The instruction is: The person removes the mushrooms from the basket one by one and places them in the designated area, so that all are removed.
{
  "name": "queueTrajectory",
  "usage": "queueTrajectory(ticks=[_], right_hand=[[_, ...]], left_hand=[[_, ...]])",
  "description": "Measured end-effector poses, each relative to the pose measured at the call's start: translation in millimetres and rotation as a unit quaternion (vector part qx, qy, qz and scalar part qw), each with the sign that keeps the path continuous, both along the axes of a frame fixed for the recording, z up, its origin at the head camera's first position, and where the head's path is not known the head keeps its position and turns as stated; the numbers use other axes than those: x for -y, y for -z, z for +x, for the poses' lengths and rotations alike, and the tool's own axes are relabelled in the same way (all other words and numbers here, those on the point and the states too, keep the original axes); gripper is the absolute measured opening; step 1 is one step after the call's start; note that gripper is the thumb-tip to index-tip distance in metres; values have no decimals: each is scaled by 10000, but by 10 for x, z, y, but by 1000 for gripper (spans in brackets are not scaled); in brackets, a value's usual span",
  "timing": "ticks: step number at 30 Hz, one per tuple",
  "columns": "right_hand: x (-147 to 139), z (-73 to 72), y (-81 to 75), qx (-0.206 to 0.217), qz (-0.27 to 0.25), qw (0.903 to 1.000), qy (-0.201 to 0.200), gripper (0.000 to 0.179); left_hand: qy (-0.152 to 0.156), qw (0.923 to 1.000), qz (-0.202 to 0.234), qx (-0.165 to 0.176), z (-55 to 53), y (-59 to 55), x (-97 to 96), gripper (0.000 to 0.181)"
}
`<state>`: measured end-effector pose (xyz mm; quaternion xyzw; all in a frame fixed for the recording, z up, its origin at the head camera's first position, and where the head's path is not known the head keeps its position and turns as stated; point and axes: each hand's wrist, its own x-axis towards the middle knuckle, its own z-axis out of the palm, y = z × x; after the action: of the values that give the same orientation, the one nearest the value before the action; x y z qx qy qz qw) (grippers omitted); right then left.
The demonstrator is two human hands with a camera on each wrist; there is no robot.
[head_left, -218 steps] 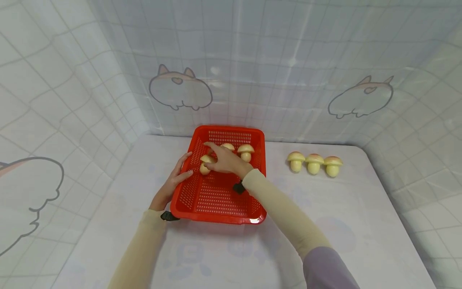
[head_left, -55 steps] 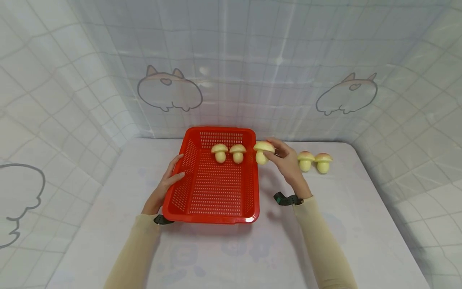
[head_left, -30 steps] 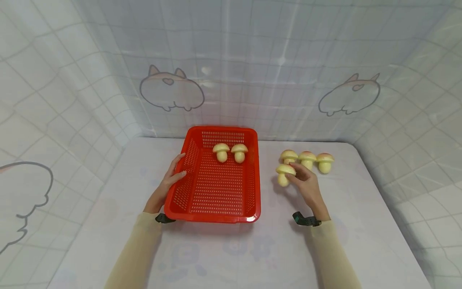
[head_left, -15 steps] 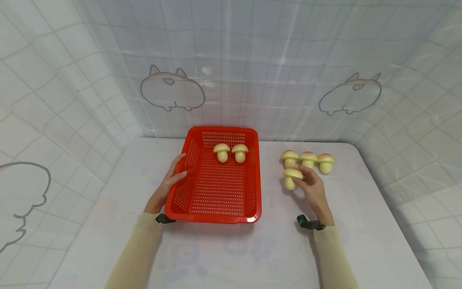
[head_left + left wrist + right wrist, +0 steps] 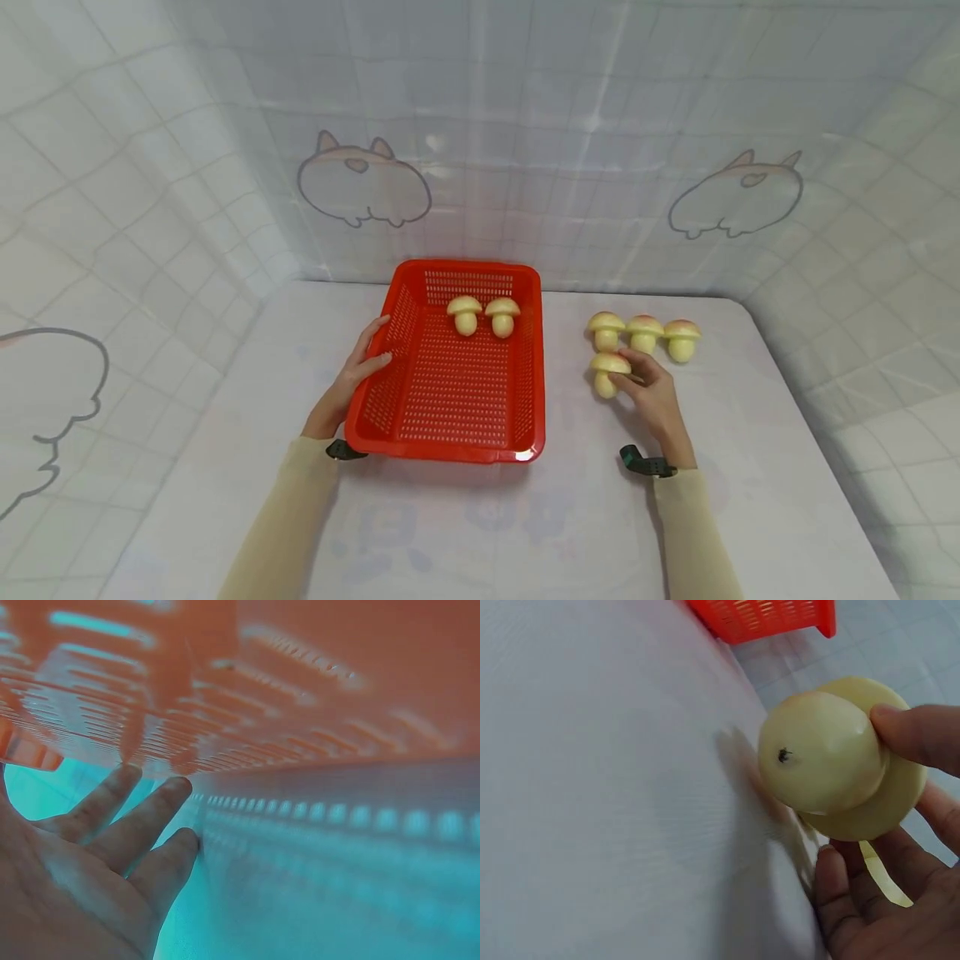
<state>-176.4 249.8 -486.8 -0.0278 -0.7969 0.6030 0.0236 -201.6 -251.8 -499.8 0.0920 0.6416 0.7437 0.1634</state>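
A red plastic basket (image 5: 450,453) with slotted walls stands at the middle of the table. Inside, toward its back, lie two toy mushrooms (image 5: 465,317), side by side. My left hand (image 5: 347,382) touches the basket's left side, thumb and a fingertip at the rim; the left wrist view has its other fingers extended against the slotted wall. Right of the basket, my right hand (image 5: 651,395) pinches a pale yellow mushroom (image 5: 606,383) between thumb and fingers. In the right wrist view, the held mushroom (image 5: 817,754) presents its stem end, marked by a dark spot.
Just behind the held mushroom, three more mushrooms (image 5: 643,333) form a row on the white-covered table (image 5: 480,533). Pale tiled-pattern sheeting (image 5: 525,167) with cartoon drawings rises at the back and both sides.
One mushroom has gone from the basket to the right side in my right hand, which lowered it before the row of three. My left hand has stayed at the basket's left side.
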Motion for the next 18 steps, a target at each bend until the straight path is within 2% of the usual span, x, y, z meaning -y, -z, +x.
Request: queueTrajectory(ticks=[3, 8, 15, 18], right_hand=[[34, 21, -102, 146, 230, 9995, -127, 51], [13, 11, -75, 286, 364, 9987, -211, 53], [-100, -151, 240, 106, 197, 9997, -87, 52], [-125, -155, 273, -29, 196, 9998, -19, 51]], left_hand=[[11, 10000, -63, -33, -40, -19, 17, 68], [-44, 9999, -106, -68, -33, -9, 23, 68], [-80, 9999, -89, -65, -13, -24, 17, 67], [-52, 9999, -80, -78, -4, -12, -4, 67]])
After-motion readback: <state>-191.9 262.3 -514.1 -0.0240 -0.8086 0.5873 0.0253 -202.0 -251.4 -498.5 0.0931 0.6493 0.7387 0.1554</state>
